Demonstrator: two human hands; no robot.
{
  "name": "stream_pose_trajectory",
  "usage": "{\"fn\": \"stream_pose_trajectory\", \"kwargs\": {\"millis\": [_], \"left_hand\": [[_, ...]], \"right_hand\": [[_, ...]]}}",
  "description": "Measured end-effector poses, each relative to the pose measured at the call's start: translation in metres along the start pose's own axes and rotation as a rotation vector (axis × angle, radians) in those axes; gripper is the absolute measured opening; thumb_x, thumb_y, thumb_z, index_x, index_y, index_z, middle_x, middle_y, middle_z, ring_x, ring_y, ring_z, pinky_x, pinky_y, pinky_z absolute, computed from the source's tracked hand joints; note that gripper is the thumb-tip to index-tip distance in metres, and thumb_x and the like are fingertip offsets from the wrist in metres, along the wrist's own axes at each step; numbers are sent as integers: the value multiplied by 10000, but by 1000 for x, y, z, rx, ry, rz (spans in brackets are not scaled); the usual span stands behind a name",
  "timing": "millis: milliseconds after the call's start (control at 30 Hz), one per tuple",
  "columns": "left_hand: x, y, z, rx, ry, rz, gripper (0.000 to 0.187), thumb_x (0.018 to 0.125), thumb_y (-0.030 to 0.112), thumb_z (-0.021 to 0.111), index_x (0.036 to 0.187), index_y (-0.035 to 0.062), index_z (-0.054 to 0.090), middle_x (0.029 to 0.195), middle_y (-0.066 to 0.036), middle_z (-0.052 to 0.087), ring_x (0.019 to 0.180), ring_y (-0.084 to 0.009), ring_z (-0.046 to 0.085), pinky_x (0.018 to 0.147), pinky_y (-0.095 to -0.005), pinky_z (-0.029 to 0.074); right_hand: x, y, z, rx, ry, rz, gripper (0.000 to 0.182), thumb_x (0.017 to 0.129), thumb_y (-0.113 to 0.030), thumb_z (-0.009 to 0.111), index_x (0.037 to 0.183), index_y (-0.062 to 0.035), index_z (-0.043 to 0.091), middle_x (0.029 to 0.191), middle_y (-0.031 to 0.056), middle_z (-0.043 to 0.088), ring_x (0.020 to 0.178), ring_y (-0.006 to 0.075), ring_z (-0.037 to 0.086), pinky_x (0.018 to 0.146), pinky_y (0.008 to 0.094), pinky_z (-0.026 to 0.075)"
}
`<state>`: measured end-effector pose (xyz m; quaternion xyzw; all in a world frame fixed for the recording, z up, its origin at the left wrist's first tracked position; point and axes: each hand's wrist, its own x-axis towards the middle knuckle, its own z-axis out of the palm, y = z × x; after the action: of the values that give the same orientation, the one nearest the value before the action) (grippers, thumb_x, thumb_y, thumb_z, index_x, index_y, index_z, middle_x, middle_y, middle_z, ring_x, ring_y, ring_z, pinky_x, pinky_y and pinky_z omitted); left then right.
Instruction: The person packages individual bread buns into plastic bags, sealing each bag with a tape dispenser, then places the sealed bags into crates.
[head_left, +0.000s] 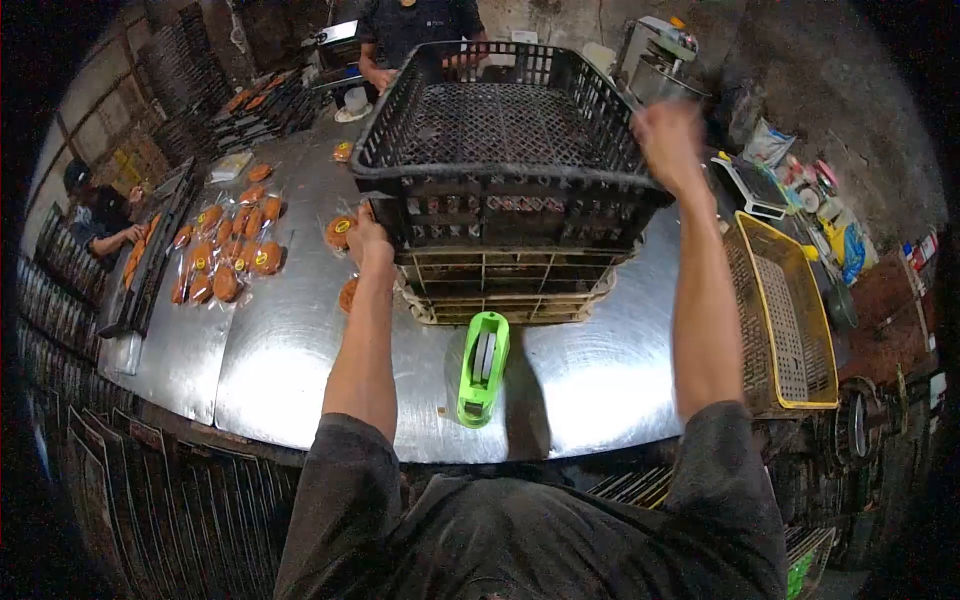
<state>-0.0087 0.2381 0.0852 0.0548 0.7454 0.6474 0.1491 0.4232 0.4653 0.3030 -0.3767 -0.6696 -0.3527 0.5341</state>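
Crate [510, 174], black, is stacked over a pale crate [500, 297] on the table [620, 370]. Keep it level, loading both sides evenly. Left hand [371, 240] touches its near-left corner, finger opening hidden; right hand [668, 138] curls at the right rim, blurred, grip unclear.

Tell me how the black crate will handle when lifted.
The black crate is likely stiff, with a thick, squared rim. Openwork walls and mesh floor suggest it's light for its size. Wide and low, it probably won't tip easily.
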Motion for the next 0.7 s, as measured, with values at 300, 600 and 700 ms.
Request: {"fn": "stream_pose_trajectory", "kwargs": {"millis": [300, 600, 700], "left_hand": [[-16, 10, 1, 137, -35, 122, 579, 965, 451, 394, 958, -54, 677, 1009, -281, 654, 970, -448, 605, 838, -491, 443], [-27, 4, -5, 40, -201, 63, 615, 989, 456, 317, 1112, -81, 590, 1194, -293, 576, 1113, -444, 539, 929, -478, 405], [-2, -19, 6, -133, -370, 37, 569, 978, 448, 379, 1081, -74, 582, 1122, -273, 597, 1110, -444, 526, 930, -501, 384]], "right_hand": [[-19, -134, -48, 352, -134, 90, 357, 937, -354, 558, 1004, -10, 626, 931, 205, 657, 872, 380, 635, 774, 442, 490], [-12, -430, -6, 528, -436, -311, 448, 948, -436, 522, 1160, -44, 571, 1063, 176, 626, 1024, 345, 590, 865, 450, 469], [-21, -429, -5, 509, -663, -149, 483, 947, -477, 496, 1185, -62, 562, 1117, 194, 606, 1089, 390, 559, 903, 480, 453]]}}
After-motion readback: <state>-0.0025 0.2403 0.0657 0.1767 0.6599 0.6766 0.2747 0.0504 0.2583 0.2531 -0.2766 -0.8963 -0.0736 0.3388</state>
